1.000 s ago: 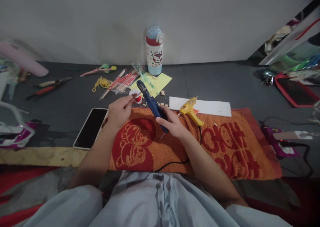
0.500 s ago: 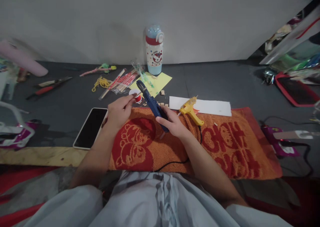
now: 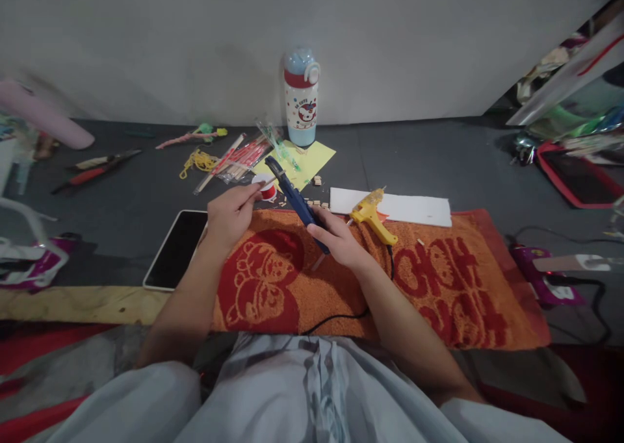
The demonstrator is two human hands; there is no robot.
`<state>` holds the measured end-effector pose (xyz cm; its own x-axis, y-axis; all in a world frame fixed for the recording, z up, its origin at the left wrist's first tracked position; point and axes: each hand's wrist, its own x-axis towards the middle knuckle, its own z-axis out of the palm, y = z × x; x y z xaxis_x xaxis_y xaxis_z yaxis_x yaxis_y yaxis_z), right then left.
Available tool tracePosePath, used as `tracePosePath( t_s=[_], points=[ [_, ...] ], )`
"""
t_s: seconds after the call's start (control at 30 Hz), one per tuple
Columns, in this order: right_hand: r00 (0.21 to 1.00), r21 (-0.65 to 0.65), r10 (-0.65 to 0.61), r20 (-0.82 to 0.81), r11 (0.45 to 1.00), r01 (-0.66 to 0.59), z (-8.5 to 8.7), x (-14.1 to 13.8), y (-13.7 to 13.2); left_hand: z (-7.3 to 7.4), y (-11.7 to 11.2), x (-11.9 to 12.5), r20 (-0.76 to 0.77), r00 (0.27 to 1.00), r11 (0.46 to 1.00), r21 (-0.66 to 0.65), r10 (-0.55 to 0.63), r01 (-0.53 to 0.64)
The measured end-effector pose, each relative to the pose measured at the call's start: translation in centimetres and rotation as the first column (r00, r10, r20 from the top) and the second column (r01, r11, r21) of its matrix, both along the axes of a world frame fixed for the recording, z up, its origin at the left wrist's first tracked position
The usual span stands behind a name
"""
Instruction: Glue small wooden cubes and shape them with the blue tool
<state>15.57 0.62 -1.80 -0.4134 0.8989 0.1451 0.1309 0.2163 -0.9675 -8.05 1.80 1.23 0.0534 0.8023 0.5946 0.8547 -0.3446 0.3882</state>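
Observation:
My right hand (image 3: pixel 338 238) is closed around a blue utility knife (image 3: pixel 296 199), which slants up and to the left. A thin wooden stick (image 3: pixel 268 184) is pinched between the thumb and fingers of my left hand (image 3: pixel 229 219). The stick's far end meets or nearly meets the upper end of the knife; I cannot tell whether the blade touches it. Both hands are above the near edge of an orange and red towel (image 3: pixel 336 300). Behind the stick stands a spool of red thread (image 3: pixel 269 193). Small cut wood pieces (image 3: pixel 318 204) lie just beyond the towel.
A yellow glue gun (image 3: pixel 373 217) rests across a white board (image 3: pixel 419 209), its cord running over the towel. At left lie a phone (image 3: pixel 175 254) and pliers (image 3: pixel 97 170). A bottle (image 3: pixel 301 99), yellow paper (image 3: pixel 316 160) and bagged sticks (image 3: pixel 246 157) are at the back.
My left hand has shifted slightly left. My right hand has moved slightly right along with the knife's lower end. Both grips are kept.

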Motion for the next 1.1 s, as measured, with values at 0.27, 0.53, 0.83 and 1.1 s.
tracePosePath(
  t_s=[0.27, 0.53, 0.83, 1.1],
  points=[
    [1.0, -0.026, 0.027, 0.007, 0.999, -0.027, 0.0, -0.2, 0.0, -0.2, 0.2, -0.6, -0.025, 0.999, 0.999, -0.045, -0.023, 0.021],
    [0.998, -0.069, 0.055, -0.006, 0.996, -0.055, -0.2, 0.0, -0.1, 0.7, 0.1, -0.9, 0.067, 0.998, 0.973, -0.229, -0.022, 0.037],
    [0.997, -0.058, 0.07, -0.021, 0.996, -0.071, -0.5, 0.1, 0.0, 0.8, -0.1, -1.0, 0.069, 0.997, 0.968, -0.244, -0.035, 0.051],
    [0.998, -0.061, 0.052, -0.019, 0.997, -0.053, -0.1, -0.1, -0.1, 0.7, 0.0, -1.1, 0.014, 0.999, 0.971, -0.231, -0.053, 0.054]
  ],
)
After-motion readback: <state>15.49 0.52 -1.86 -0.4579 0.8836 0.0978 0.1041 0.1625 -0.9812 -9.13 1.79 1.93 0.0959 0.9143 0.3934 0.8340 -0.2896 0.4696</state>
